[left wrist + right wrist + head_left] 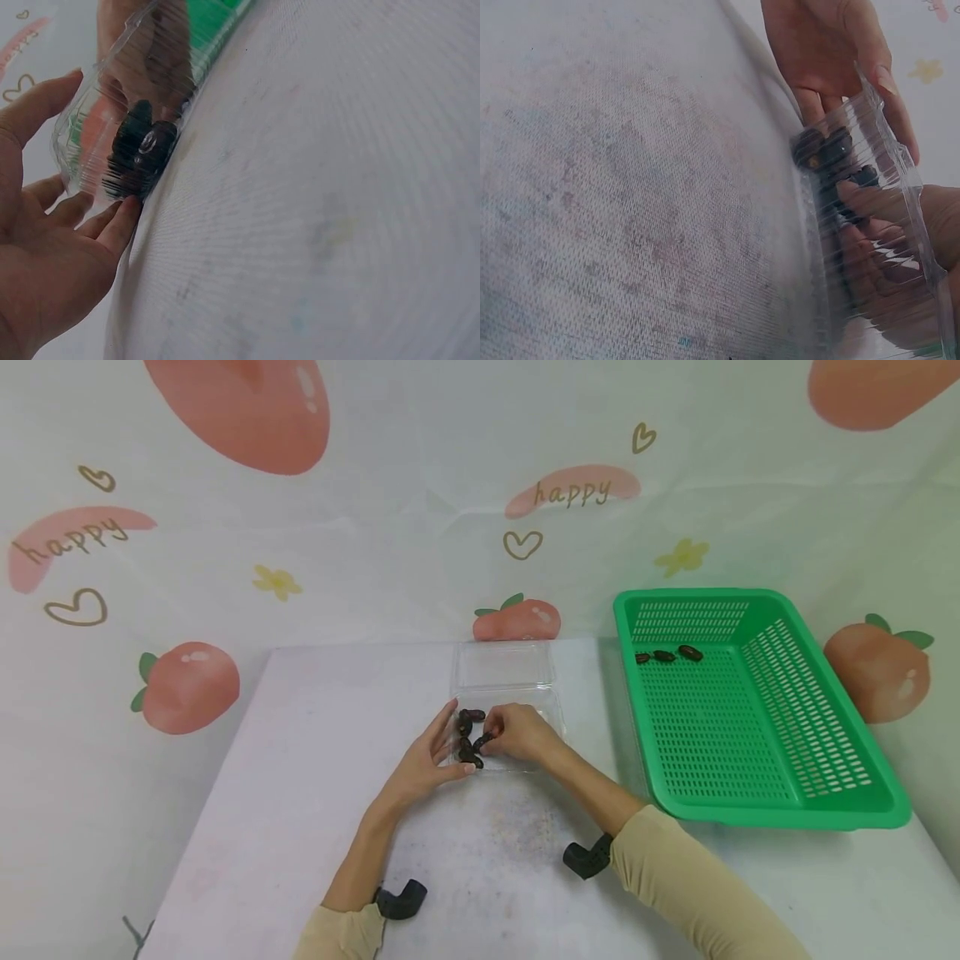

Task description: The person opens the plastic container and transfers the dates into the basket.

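A clear plastic clamshell box (546, 700) lies on the table with its lid (504, 667) folded back toward the wall. Several dark brown dates (465, 723) are gathered along the left part of its base. Fingers spread and fairly straight, my left hand (417, 770) rests against the box's left side; its fingertips touch the clear wall in the left wrist view. My right hand (525, 732) reaches into the box and pinches a date (482, 742) between thumb and fingers, beside the others. Through the clear wall, the right wrist view shows my right thumb (859, 196) at the dark dates.
To the right stands a green plastic basket (780, 815) with slotted walls. Three dates (664, 656) lie near its far left corner. A white cloth backdrop (390, 560) printed with fruit and hearts rises behind the table (315, 777).
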{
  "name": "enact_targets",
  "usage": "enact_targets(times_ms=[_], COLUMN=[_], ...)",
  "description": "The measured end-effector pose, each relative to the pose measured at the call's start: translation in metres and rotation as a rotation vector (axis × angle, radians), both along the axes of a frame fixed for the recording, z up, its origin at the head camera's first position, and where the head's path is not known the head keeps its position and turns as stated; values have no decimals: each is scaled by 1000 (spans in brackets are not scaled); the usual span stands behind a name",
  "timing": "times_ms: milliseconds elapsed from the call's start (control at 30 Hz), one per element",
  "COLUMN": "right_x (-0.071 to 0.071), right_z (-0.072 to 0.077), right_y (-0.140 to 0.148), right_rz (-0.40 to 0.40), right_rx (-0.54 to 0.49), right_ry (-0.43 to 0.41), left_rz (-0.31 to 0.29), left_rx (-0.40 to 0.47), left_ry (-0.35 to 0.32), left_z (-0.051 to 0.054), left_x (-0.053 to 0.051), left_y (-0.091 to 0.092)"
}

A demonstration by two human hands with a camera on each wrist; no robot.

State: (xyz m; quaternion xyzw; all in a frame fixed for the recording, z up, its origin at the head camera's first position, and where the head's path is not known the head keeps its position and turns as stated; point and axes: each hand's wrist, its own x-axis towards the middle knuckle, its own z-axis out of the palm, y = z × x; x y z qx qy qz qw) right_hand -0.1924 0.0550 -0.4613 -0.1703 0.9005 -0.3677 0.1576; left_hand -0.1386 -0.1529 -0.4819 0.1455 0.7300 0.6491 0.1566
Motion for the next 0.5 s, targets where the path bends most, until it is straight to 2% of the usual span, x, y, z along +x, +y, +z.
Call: enact_targets(times_ms=[300,500], right_x=[1,3], right_z=[-1,9], right_y=[1,5], right_rz=[1,-1], right_rx=[-28,-66], right_ry=[25,34], left_rz=[6,6], left_rx=[16,19], left_ry=[-19,-20], left_z=[-2,-2], left_x=[0,-1], left_y=[1,0])
